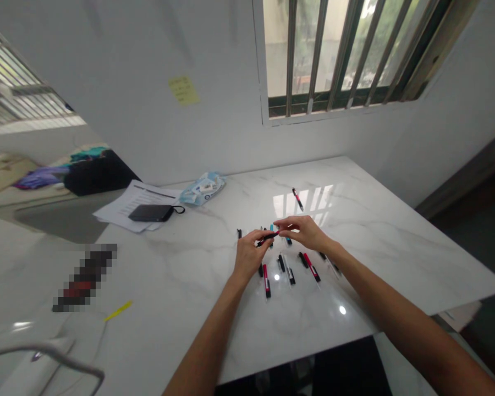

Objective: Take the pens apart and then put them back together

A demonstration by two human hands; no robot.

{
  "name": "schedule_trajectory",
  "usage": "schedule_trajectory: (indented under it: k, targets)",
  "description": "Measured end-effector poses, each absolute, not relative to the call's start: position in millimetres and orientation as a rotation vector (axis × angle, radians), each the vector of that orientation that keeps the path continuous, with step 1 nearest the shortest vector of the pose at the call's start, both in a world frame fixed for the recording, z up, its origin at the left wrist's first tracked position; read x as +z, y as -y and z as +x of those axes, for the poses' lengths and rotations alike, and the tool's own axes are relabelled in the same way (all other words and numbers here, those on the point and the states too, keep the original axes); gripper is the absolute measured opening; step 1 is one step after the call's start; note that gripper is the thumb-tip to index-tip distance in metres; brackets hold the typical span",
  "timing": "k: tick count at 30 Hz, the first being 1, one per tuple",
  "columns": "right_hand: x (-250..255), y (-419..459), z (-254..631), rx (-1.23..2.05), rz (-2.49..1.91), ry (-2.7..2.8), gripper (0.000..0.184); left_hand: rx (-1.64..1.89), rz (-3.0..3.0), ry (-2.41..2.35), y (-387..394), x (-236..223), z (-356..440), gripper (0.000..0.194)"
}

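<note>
A red and black pen (268, 237) is held level above the table between my two hands. My left hand (247, 253) pinches its black part, and the fingertips of my right hand (305, 232) are closed at its red end. Below them lie several pens with separate black caps, among them a red pen (266, 281), a clear pen (289, 270) and another red pen (312, 268). One black cap (281, 263) rests beside the clear pen. Blue pens and other pieces behind the hands are partly hidden. Farther back lies a single red and black pen (297, 199).
On the white marbled table (173, 308) are papers (119, 212), a black pouch (152, 213) with a loop, and a blue-and-white packet (203, 188). A yellow strip (118, 311) lies at the left. Behind the table stands a wall with a barred window (334, 60) and a yellow note (183, 91).
</note>
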State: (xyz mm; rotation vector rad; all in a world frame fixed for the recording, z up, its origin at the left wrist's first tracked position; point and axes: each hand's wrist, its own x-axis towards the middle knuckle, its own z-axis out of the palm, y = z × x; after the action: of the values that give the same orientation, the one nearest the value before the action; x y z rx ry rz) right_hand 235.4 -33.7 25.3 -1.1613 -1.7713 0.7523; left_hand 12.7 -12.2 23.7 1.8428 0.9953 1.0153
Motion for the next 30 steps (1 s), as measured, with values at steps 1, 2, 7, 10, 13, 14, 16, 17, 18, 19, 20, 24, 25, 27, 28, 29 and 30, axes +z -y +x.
schedule_trajectory:
  k: [1,2,7,10,13,14,16,17,18,19,20,24,25,27,28,29,30]
  targets:
    - [26,33,240,0.745,-1.216,1.749,0.034,1.024,1.826,-1.000,12,24,13,0.017]
    - [26,33,246,0.703,-1.312,1.736,0.032,1.037,1.808,-1.008,11,23,12,0.017]
    - [17,31,272,0.420,-2.030,1.817,0.033,1.093,1.746,-1.057,6,25,7,0.019]
    - [6,29,276,0.420,-2.269,1.840,0.032,1.107,1.747,-1.065,4,26,4,0.020]
    - [1,30,279,0.339,-2.382,1.788,0.019,1.116,1.755,-1.057,5,27,4,0.020]
    - [1,32,281,0.320,-2.400,1.774,0.017,1.119,1.756,-1.053,5,28,4,0.020]
    - [1,37,286,0.309,-2.400,1.768,0.017,1.125,1.756,-1.045,5,28,4,0.020]
    - [1,40,289,0.303,-2.383,1.776,0.019,1.128,1.755,-1.043,6,27,4,0.020]
    - [1,44,291,0.287,-2.361,1.786,0.020,1.128,1.753,-1.042,5,27,4,0.020]
    - [0,47,294,0.265,-2.334,1.792,0.021,1.127,1.749,-1.040,5,26,4,0.020]
    - [-1,50,296,0.245,-2.299,1.790,0.022,1.126,1.740,-1.039,4,24,4,0.021]
    - [-2,55,299,0.324,-1.986,1.622,0.020,1.097,1.651,-0.990,-1,15,7,0.025]
    - [1,55,297,0.387,-1.863,1.548,0.022,1.087,1.617,-0.970,-2,13,8,0.026]
    - [11,53,289,0.535,-1.618,1.409,0.030,1.072,1.547,-0.935,-5,9,10,0.029]
    - [19,52,283,0.610,-1.510,1.355,0.034,1.066,1.521,-0.926,-5,8,11,0.030]
    - [27,51,275,0.683,-1.419,1.309,0.036,1.060,1.506,-0.924,-6,8,11,0.030]
    - [35,50,267,0.739,-1.342,1.265,0.037,1.053,1.500,-0.929,-6,8,12,0.031]
